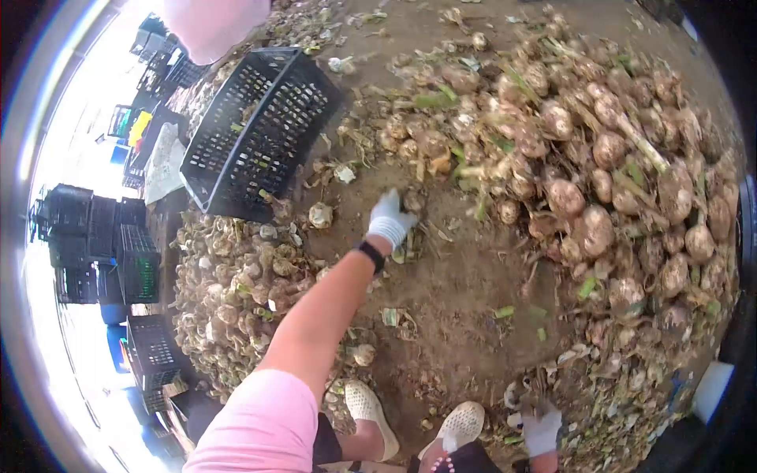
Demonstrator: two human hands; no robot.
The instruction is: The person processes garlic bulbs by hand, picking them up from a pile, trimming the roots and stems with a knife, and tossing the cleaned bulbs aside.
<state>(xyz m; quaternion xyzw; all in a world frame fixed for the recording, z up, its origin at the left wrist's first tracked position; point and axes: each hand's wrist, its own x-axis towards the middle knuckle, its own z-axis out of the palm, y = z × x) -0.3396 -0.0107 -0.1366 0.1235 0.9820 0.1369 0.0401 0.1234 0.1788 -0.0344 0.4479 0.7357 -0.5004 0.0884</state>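
My left hand (389, 218), in a white knit glove with a dark band at the wrist, reaches over the bare soil at the middle. Its thumb stands apart from the fingers, right beside a small dirty garlic bulb (412, 202). Low at the right, my right hand (541, 432) is gloved too, its soiled fingers bent over the litter; what they hold I cannot tell. A heap of soil-covered garlic with long stalks (566, 197) spreads across the right. To the left of my forearm lies a pile of paler, trimmed garlic bulbs (229, 296). One loose bulb (321, 215) sits between pile and hand.
A black perforated crate (264, 130) stands tilted beyond the trimmed pile. More black crates (102, 236) are stacked at the far left. Part of a person in pink (213, 27) shows at the top. Cut stalks and skins (607, 394) litter the lower right, near my pale shoes (463, 423).
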